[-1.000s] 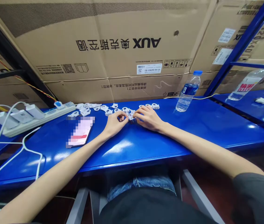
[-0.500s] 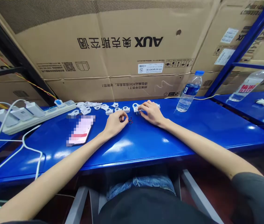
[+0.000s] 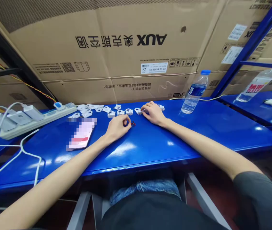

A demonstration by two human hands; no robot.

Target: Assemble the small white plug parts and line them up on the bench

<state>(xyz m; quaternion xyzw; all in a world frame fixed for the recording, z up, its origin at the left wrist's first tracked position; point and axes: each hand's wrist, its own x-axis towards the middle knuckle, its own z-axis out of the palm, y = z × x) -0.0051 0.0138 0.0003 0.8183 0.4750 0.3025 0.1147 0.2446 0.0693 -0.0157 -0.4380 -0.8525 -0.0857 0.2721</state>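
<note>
Our curled left hand, holding nothing we could make out, and our open right hand lay either side of a tiny red-and-black part on the blue worktop, white plastic clips ranged just behind it, seemingly for easy reach.

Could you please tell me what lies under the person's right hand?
The right hand rests on the blue bench, a white plastic part at its fingertips; anything beneath the palm is hidden.

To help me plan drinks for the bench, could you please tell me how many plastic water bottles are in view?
2. One plastic water bottle stands upright on the blue bench, beyond the right hand. A second, red-labelled bottle leans or lies on the neighbouring blue bench, far right.
</note>
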